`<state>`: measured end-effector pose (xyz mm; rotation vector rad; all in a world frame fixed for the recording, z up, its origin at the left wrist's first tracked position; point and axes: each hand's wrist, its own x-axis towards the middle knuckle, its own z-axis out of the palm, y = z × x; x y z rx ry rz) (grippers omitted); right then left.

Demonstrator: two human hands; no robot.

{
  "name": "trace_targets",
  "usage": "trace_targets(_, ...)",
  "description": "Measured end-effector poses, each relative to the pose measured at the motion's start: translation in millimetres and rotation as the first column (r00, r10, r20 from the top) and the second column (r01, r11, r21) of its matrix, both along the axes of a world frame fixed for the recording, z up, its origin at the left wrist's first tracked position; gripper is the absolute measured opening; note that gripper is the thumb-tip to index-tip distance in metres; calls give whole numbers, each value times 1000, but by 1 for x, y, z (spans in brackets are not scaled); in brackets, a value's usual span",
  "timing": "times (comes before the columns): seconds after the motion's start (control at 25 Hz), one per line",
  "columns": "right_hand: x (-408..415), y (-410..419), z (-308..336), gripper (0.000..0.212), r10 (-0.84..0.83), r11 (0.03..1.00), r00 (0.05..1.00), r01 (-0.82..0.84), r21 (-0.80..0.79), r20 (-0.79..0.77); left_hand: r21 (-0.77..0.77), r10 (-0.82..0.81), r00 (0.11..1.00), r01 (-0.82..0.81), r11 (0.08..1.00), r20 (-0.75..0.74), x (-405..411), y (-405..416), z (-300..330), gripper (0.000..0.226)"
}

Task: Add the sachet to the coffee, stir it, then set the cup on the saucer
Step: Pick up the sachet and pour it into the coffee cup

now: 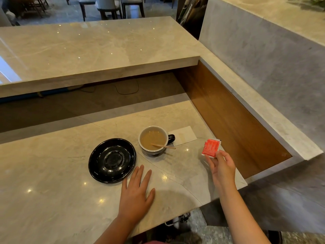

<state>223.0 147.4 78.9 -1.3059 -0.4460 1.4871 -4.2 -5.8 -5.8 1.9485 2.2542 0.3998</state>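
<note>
Seen from the head camera, a right hand (222, 167) pinches a red sachet (210, 148) by its lower edge, raised right of the coffee cup (153, 140), where a wooden stirrer (163, 146) leans. The left hand (136, 192) rests flat, fingers spread, on the marble counter (52, 182) beside the empty black saucer (112, 160).

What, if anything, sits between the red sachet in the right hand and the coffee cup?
Nothing visible blocks the way. The right hand holds the red sachet up to the right of the cup, with only bare counter between. The wooden stirrer leans out toward that side, and the white card lies flat behind the cup.
</note>
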Motion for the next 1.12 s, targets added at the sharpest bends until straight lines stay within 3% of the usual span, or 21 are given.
trace_targets(0.12,-16,5,15,26,126,991,992,-125,49,-6,-11,18,1000,-18,1000,7,1,0,-1,59)
trace_targets(0.36,-54,23,49,18,300,884,867,-410,226,399,-22,28,999,-28,999,16,1,0,-2,59)
trace_targets(0.52,-76,30,56,18,323,772,684,-590,237,654,-28,31,1000,-30,999,3,0,0,-2,60)
trace_targets(0.64,-83,34,52,14,217,641,462,-732,231,860,-31,34,999,-33,999,5,0,1,-2,60)
trace_targets(0.72,-87,36,51,13,139,560,329,-804,200,934,-31,36,999,-36,999,6,0,1,-2,60)
trace_targets(0.84,-91,37,51,15,84,507,220,-849,149,972,-27,35,999,-35,999,10,1,1,-1,60)
trace_targets(1.0,-95,37,48,14,92,511,226,-847,149,970,-21,39,999,-39,999,14,1,1,-1,60)
trace_targets(1.12,-95,38,43,9,229,628,415,-755,192,881,-28,44,999,-44,999,13,1,1,-2,60)
